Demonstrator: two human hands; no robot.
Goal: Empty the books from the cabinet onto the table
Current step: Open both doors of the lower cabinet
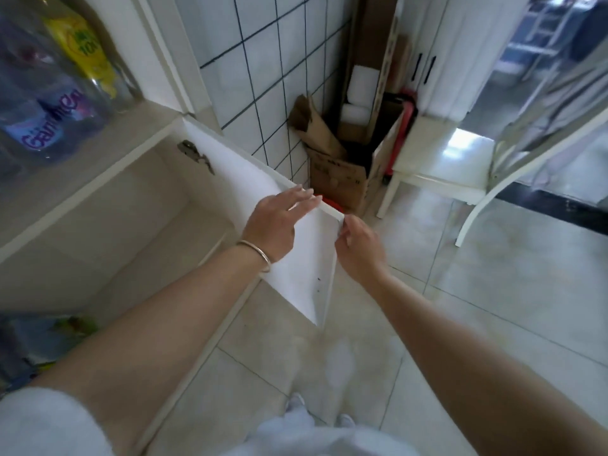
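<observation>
Head view shows the left hand (273, 222) lying flat on the top edge of an open white flat cabinet door (306, 278), fingers straight. The right hand (358, 246) pinches the door's corner. Left of the hands stands the cream wooden cabinet (158, 192). Blurry colourful things (42, 340) sit low inside, too fuzzy to tell if they are books.

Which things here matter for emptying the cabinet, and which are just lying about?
Part of the job:
cabinet
cabinet door, open
left hand, resting on the door
right hand, fingers pinching the door's corner
blurred colourful items low down, possibly books

Just lying about:
plastic bottles on the upper shelf
cardboard box in the corner
</observation>
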